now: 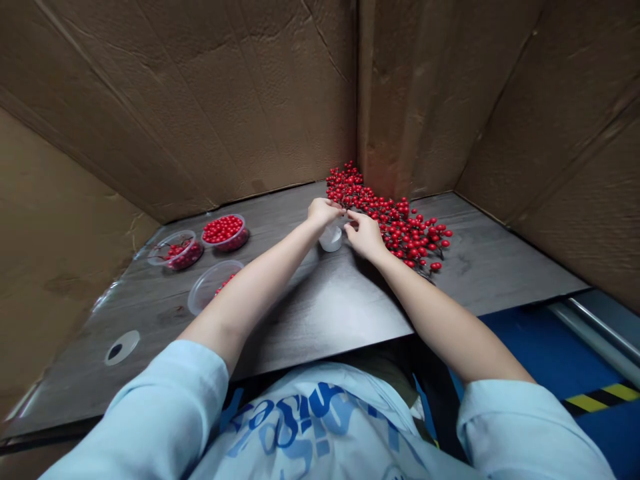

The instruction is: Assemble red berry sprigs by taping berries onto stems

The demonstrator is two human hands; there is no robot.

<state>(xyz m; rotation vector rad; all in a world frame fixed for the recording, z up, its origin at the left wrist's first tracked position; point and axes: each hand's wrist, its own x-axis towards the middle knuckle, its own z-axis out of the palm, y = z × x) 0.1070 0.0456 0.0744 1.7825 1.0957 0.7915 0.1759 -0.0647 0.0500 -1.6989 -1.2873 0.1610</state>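
My left hand (324,212) is closed, its fingertips pinched together on something too small to make out, just above a small whitish translucent cup (331,240). Close by on the other side of the cup, my right hand (366,236) has its fingers bent, with a gap between thumb and index finger. Nothing shows in that gap. The fingertips of both hands nearly meet. Behind and to the right of my right hand lies a long bunch of artificial red berry branches (407,230), partly covered by that hand.
Left on the grey wood-patterned table (320,320) stand a tub of red berries (224,230), a tub of berries with stems (181,251) and a tub (204,287) partly behind my forearm. A roll of tape (122,348) lies nearer. Cardboard walls (250,100) enclose the table.
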